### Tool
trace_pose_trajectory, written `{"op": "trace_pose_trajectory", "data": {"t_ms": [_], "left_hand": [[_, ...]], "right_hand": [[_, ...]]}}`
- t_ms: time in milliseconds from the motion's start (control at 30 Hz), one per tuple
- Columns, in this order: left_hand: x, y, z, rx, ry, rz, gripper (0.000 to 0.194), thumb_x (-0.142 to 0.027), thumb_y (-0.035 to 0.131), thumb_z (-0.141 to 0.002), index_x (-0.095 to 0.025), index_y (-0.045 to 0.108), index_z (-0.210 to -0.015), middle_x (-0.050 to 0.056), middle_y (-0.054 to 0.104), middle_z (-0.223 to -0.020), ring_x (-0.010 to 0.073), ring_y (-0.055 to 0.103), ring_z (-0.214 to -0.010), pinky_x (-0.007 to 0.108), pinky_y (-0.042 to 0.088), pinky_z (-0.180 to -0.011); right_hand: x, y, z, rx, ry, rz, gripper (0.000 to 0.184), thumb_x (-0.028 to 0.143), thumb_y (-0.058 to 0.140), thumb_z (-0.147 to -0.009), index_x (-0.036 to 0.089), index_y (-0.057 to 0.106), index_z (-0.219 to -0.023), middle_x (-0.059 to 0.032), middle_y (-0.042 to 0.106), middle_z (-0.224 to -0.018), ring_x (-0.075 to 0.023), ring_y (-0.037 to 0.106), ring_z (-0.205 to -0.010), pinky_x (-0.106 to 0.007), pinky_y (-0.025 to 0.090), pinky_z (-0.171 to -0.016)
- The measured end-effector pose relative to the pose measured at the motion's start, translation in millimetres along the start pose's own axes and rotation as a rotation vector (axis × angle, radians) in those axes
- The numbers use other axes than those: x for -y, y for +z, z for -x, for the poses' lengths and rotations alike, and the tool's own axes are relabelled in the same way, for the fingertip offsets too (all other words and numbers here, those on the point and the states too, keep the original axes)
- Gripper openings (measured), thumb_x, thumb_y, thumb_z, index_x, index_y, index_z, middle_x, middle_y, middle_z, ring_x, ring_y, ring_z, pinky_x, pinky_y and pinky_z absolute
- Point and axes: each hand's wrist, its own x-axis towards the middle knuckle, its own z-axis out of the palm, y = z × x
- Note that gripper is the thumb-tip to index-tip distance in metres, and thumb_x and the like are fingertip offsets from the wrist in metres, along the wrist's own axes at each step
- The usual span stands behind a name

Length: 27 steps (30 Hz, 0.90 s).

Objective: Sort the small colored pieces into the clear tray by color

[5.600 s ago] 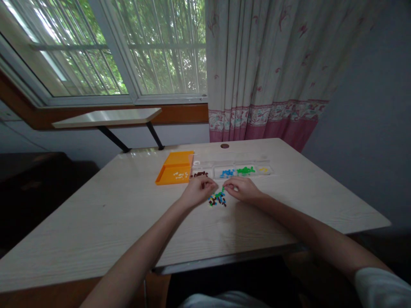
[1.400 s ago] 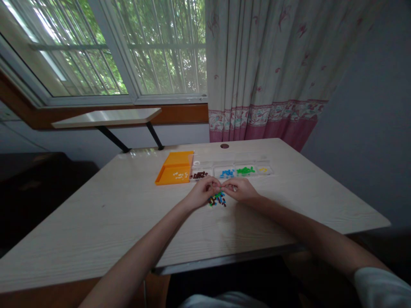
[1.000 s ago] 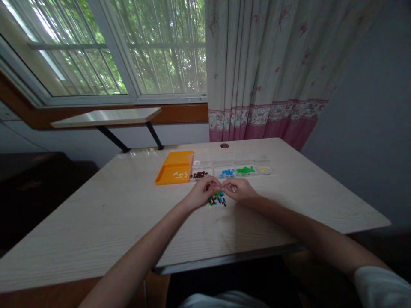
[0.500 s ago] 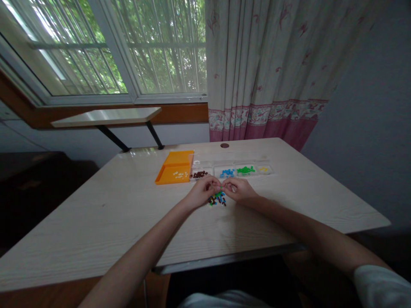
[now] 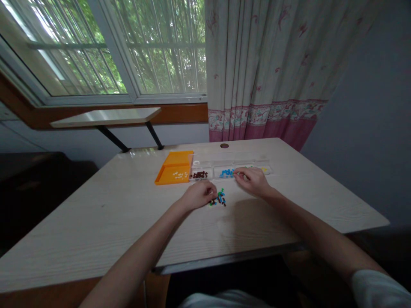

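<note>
My left hand [image 5: 199, 195] rests on the table, fingers curled at the left edge of a small pile of mixed green, blue and brown pieces [image 5: 221, 198]. Its fingertips are pressed together, and whatever they hold is too small to see. Over the clear divided tray [image 5: 214, 167] is my right hand [image 5: 253, 180], thumb and finger pinched near the blue pieces [image 5: 227, 173]. It covers most of the green pieces' compartment, and I cannot make out anything in the pinch. Yellow pieces [image 5: 264, 170] show past its knuckles; brown pieces [image 5: 199, 174] lie in the tray's left part.
An open orange case [image 5: 175, 159] with whitish pieces [image 5: 180, 175] in it stands left of the tray. Behind are a raised shelf [image 5: 109, 115] on black legs and a round hole [image 5: 224, 146] in the pale wooden table [image 5: 135, 222]. A curtain [image 5: 257, 77] hangs beyond.
My hands, together above the pile before, are now apart. The right hand has moved right and away from me to the tray; the left has dropped slightly, beside the pile.
</note>
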Motion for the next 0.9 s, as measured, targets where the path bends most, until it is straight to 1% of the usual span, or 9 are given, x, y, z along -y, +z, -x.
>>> {"op": "trace_pose_trajectory", "data": {"t_ms": [367, 533, 633, 733, 800, 900], "left_hand": [[-4, 0.2, 1, 0.017, 0.000, -0.034, 0.018, -0.029, 0.051, -0.077, -0.016, 0.063, -0.078, 0.002, 0.058, -0.069, 0.0110, 0.050, -0.061, 0.019, 0.035, -0.056], [-4, 0.0, 1, 0.013, -0.002, -0.041, 0.020, -0.033, 0.053, -0.076, -0.016, 0.063, -0.081, 0.002, 0.059, -0.069, 0.0109, 0.050, -0.061, 0.019, 0.035, -0.055], [-4, 0.6, 1, 0.016, -0.007, -0.038, 0.020, -0.032, 0.052, -0.077, -0.016, 0.063, -0.080, 0.002, 0.059, -0.069, 0.0108, 0.050, -0.060, 0.018, 0.034, -0.055], [-4, 1.4, 1, 0.010, -0.001, -0.036, 0.019, -0.031, 0.052, -0.077, -0.016, 0.064, -0.080, 0.002, 0.060, -0.070, 0.0108, 0.051, -0.061, 0.018, 0.035, -0.055], [-3, 1.6, 0, 0.006, 0.010, -0.037, 0.019, -0.029, 0.051, -0.078, -0.016, 0.064, -0.080, 0.003, 0.060, -0.071, 0.0111, 0.052, -0.063, 0.018, 0.036, -0.057], [-2, 1.2, 0, 0.007, 0.021, -0.041, 0.019, -0.027, 0.050, -0.079, -0.016, 0.065, -0.081, 0.003, 0.062, -0.073, 0.0116, 0.053, -0.066, 0.019, 0.037, -0.059]], "right_hand": [[-1, 0, 1, -0.036, -0.041, 0.038, 0.014, 0.026, 0.053, -0.080, 0.018, 0.064, -0.080, 0.0020, 0.062, -0.055, -0.0083, 0.055, -0.050, -0.020, 0.040, -0.056], [-3, -3, 0, 0.002, -0.009, 0.043, 0.015, 0.027, 0.053, -0.080, 0.018, 0.065, -0.080, 0.0023, 0.060, -0.054, -0.0083, 0.054, -0.049, -0.020, 0.038, -0.057], [-12, -7, -3, 0.093, 0.098, 0.063, 0.016, 0.027, 0.051, -0.080, 0.019, 0.064, -0.083, 0.0009, 0.063, -0.061, -0.0093, 0.055, -0.054, -0.020, 0.038, -0.059], [-26, -10, -4, 0.221, 0.281, 0.113, 0.016, 0.025, 0.051, -0.078, 0.020, 0.064, -0.084, 0.0001, 0.063, -0.067, -0.0112, 0.056, -0.060, -0.021, 0.037, -0.059], [-36, -11, -3, 0.301, 0.394, 0.155, 0.015, 0.025, 0.051, -0.076, 0.021, 0.064, -0.082, 0.0005, 0.063, -0.067, -0.0122, 0.056, -0.062, -0.021, 0.035, -0.057], [-48, -10, 1, 0.401, 0.516, 0.197, 0.016, 0.028, 0.051, -0.075, 0.022, 0.065, -0.079, 0.0005, 0.062, -0.066, -0.0126, 0.054, -0.060, -0.021, 0.032, -0.053]]}}
